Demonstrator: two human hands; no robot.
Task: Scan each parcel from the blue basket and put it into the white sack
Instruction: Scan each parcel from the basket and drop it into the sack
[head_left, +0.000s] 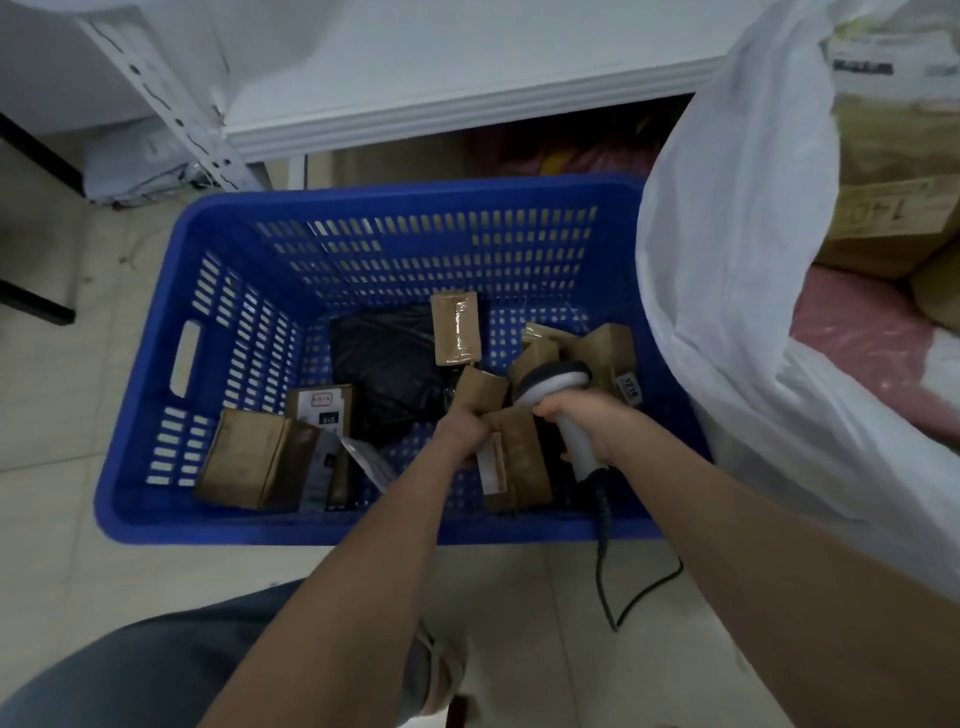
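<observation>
Just left of the right hand (582, 421) clamped on the scanner (558, 395), a parcel (514, 457) is gripped by the left hand (460, 423) inside the basket (156, 415), apparently for scanning, after which a lift rightward into the sack (753, 260) is called for.

1. The basket (156, 332) is bright blue, its walls patterned with rows of small slots.
2. The sack (737, 249) is translucent white.
3. Most parcels, such as the taped box (456, 326), are plain brown cardboard with glossy clear tape.
4. One soft parcel (387, 364) is black.
5. The labelled box (323, 408) carries a white sticker outlined in red.
6. The scanner (558, 410) is light grey with a dark grey head band; its cable (610, 566) is black.
7. The floor (47, 395) is pale cream tile.
8. The trouser leg (156, 665) is dark blue-grey.
</observation>
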